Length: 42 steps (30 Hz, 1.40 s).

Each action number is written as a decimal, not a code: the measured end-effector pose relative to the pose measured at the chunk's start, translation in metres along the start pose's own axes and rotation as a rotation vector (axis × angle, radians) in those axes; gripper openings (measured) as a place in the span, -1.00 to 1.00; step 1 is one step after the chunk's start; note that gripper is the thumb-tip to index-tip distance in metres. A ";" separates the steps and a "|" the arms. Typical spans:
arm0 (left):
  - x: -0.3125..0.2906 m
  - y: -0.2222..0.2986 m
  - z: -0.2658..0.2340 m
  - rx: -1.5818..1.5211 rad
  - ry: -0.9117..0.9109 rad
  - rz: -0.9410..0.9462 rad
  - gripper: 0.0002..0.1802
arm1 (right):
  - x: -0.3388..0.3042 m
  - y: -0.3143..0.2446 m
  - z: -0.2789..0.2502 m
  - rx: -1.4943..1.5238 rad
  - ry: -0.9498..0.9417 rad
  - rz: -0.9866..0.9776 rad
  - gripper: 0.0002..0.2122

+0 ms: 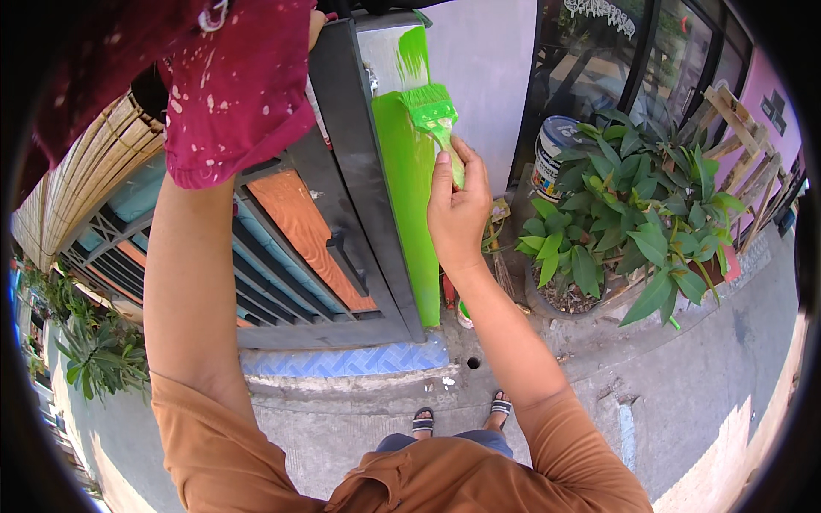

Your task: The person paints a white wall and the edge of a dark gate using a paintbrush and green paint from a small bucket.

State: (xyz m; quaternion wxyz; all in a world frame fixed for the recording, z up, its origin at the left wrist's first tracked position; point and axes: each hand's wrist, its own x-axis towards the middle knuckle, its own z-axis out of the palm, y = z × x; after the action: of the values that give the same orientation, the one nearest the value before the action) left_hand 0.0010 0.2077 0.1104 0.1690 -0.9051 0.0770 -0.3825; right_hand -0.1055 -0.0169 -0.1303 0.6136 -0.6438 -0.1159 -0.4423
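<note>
My right hand [459, 203] is closed round the handle of a flat paintbrush [434, 109], its bristles coated in bright green paint. The bristles rest against a narrow post [406, 214], green over most of its height and pale with a green streak near the top. Up at the gate's top edge, only a small bit of my left hand [317, 29] shows. A paint-spotted maroon cloth [235, 94] hangs over that forearm and hides most of the hand. The dark metal gate [363, 162], with orange and teal panels, stands directly left of the post.
A leafy potted plant [629, 205] stands on the right, beside a white paint bucket [552, 158]. A small green-smeared container [464, 315] sits on the ground near the post's foot. Rolled bamboo blinds [77, 171] hang at left. A blue tiled step [342, 362] runs below the gate.
</note>
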 end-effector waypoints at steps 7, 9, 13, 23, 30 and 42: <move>-0.001 0.009 -0.007 0.058 0.005 0.049 -0.47 | 0.059 -0.023 0.018 -0.004 0.108 -0.302 -0.70; -0.002 0.009 -0.007 0.052 0.022 0.056 -0.46 | 0.064 -0.020 0.025 -0.049 0.083 -0.345 -0.69; -0.004 0.004 -0.012 -0.017 -0.081 -0.009 -0.45 | 0.029 0.005 0.020 -0.058 -0.006 -0.231 -0.68; -0.005 0.014 -0.027 -0.005 -0.050 0.041 -0.48 | 0.052 0.004 0.034 0.012 0.042 -0.387 -0.68; -0.015 0.016 -0.025 -0.017 -0.045 -0.032 -0.46 | 0.025 0.034 0.006 0.054 -0.024 -0.321 -0.66; -0.030 0.015 -0.033 -0.042 0.034 -0.200 -0.45 | 0.098 0.033 -0.015 0.241 -0.212 -0.442 -0.70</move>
State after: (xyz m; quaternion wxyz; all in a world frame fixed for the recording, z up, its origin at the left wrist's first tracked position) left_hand -0.0438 0.1931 0.1069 0.1097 -0.9051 -0.0029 -0.4109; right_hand -0.0319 -0.0766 -0.0854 0.5586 -0.5681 -0.3691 -0.4786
